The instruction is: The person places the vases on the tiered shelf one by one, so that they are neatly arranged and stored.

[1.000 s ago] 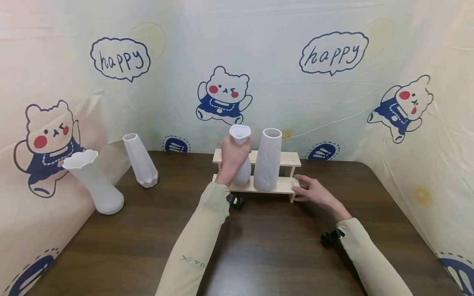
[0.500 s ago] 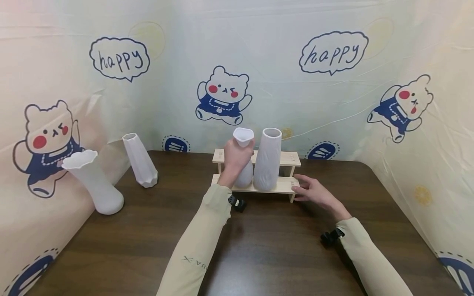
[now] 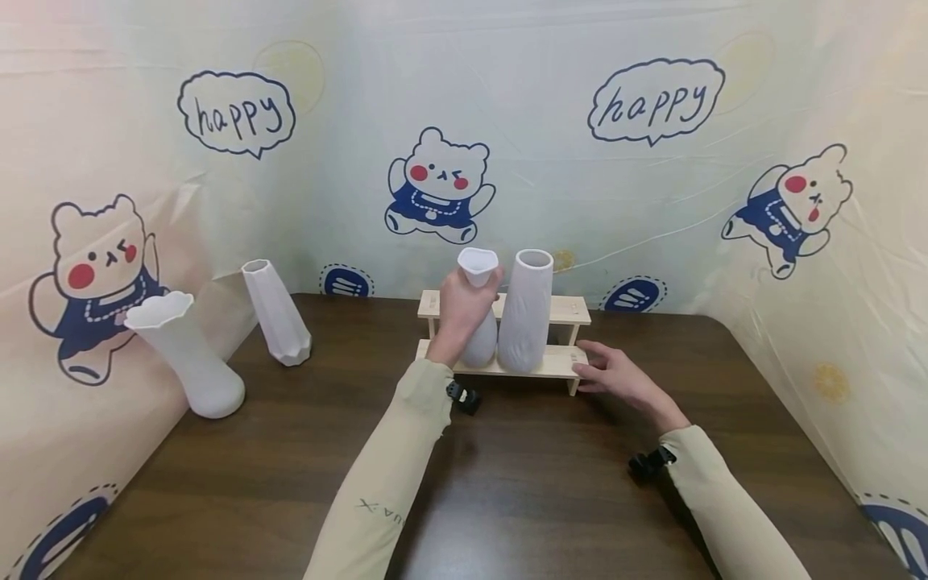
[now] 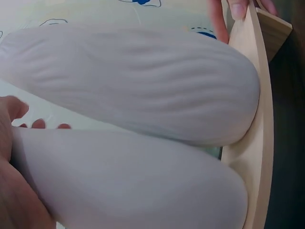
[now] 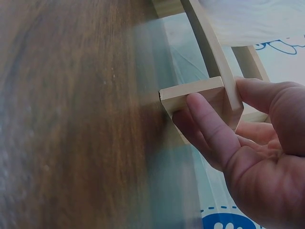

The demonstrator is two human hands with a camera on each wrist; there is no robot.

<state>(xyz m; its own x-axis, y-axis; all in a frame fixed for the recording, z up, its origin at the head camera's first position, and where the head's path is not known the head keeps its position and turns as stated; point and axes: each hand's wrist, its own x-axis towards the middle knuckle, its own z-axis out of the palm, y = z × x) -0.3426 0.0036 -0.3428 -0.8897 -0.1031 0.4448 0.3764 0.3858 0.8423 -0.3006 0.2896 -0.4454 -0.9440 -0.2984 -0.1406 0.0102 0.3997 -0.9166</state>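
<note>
Dk brown wood-grain tabletop (image 3: 507, 499); pale bear-print cloth (image 3: 536, 105) on 3 sides, 2 navy speech bubbles (image 3: 236, 114) reading "happy". L grip (image 3: 467, 302) curled round neck of white flared-mouth vase (image 3: 482, 342), base on lower tier of pale wood 2-tier rack (image 3: 561, 362), beside ridged white vase (image 3: 526, 318). R grip (image 3: 616, 374) pinches rack's R end. 2 more white vases (image 3: 279, 318) L.

Matt rippled vase (image 4: 143, 81), matt smooth vase (image 4: 133, 181), bare wooden stand (image 3: 561, 362), slightly glossy wood-grain tabletop (image 3: 507, 499), creased plastic-looking backdrop (image 3: 544, 137)
</note>
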